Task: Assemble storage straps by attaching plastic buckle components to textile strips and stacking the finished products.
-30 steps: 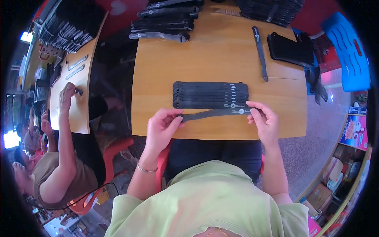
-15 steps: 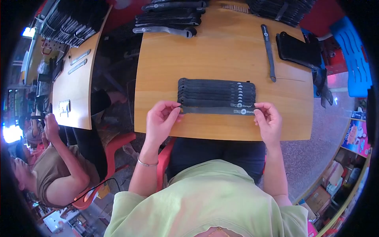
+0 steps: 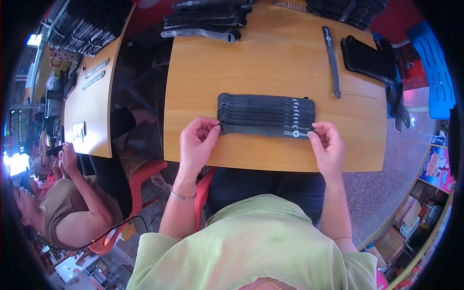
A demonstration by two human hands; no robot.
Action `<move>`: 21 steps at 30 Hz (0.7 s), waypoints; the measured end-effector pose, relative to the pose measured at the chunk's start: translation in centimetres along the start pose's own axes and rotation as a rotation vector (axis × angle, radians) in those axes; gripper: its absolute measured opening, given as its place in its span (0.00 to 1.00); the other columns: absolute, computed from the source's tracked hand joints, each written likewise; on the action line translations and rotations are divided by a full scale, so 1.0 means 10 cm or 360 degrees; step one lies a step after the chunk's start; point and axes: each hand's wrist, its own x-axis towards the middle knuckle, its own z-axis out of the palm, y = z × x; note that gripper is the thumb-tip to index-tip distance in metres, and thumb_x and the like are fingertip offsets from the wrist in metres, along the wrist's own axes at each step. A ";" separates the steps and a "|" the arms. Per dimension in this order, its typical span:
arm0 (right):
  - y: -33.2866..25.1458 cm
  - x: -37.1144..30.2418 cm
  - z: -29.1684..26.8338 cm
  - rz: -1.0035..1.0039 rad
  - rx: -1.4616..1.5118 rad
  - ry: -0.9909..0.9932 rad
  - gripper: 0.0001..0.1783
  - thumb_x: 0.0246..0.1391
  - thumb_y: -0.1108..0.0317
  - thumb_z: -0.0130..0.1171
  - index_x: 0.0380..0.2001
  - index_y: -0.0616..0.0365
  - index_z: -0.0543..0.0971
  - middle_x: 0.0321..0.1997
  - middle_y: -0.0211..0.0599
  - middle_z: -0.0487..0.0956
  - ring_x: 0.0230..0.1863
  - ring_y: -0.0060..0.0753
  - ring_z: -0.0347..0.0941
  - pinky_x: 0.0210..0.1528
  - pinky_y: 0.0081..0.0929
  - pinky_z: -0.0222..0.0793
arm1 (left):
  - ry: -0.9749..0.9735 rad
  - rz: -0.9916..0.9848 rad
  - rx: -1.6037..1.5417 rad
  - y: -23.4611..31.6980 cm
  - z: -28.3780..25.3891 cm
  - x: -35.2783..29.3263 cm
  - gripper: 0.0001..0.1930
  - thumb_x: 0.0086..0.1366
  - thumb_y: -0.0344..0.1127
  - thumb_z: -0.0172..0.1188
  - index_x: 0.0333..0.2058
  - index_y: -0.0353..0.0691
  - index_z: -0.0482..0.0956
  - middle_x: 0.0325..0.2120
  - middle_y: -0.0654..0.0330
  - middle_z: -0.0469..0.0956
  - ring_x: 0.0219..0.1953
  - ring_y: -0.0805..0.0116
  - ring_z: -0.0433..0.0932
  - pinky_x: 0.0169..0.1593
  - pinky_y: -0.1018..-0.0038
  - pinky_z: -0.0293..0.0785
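Several flat black straps [image 3: 261, 107] lie overlapped in a neat row on the wooden table [image 3: 270, 157], each showing a bit of white print near its right end. At the near edge of the row is the front strap [image 3: 256, 130], stretched straight from side to side. Its left end is pinched between the thumb and fingers of my left hand [image 3: 197, 142]. My right hand [image 3: 328, 145] pinches the right end in the same way, next to the print.
A single strap [image 3: 331, 63] lies at the right, beside a black stack [image 3: 367, 60]. Bundled straps [image 3: 205, 21] are piled at the far left and more [image 3: 345, 12] at the far right. A co-worker [image 3: 79, 208] sits at another table [image 3: 92, 111] on the left.
The front strap has moved slightly away from me, closer over the row, and hides more of the strap behind it. Both hands keep their pinch.
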 end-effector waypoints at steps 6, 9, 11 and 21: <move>-0.01 0.01 0.02 -0.0015 -0.0054 0.0019 0.10 0.51 0.75 0.62 0.37 0.58 0.75 0.27 0.22 0.74 0.24 0.08 0.65 0.24 0.09 0.60 | 0.0011 -0.0028 -0.0017 0.01 0.00 0.01 0.03 0.59 0.23 0.59 0.33 0.31 0.76 0.21 0.68 0.74 0.20 0.86 0.69 0.23 0.87 0.65; -0.02 0.01 0.02 -0.0005 -0.0093 0.0025 0.10 0.51 0.75 0.62 0.37 0.58 0.74 0.26 0.22 0.74 0.24 0.08 0.64 0.24 0.09 0.60 | 0.0022 -0.0034 -0.0033 -0.01 0.01 0.02 0.03 0.59 0.23 0.59 0.32 0.31 0.77 0.21 0.68 0.74 0.20 0.86 0.69 0.23 0.87 0.65; -0.03 0.01 0.03 -0.0003 -0.0112 0.0029 0.10 0.51 0.75 0.62 0.37 0.58 0.74 0.26 0.23 0.74 0.24 0.08 0.64 0.24 0.09 0.60 | 0.0029 -0.0036 -0.0047 -0.01 0.02 0.02 0.03 0.59 0.23 0.59 0.32 0.31 0.77 0.21 0.67 0.74 0.20 0.86 0.69 0.23 0.87 0.65; -0.05 0.02 0.04 0.0018 -0.0141 0.0055 0.10 0.51 0.75 0.63 0.37 0.59 0.75 0.26 0.24 0.75 0.24 0.09 0.65 0.25 0.10 0.61 | 0.0082 -0.0037 -0.0001 0.01 0.05 0.03 0.03 0.58 0.23 0.60 0.32 0.30 0.77 0.21 0.66 0.75 0.19 0.85 0.69 0.22 0.87 0.65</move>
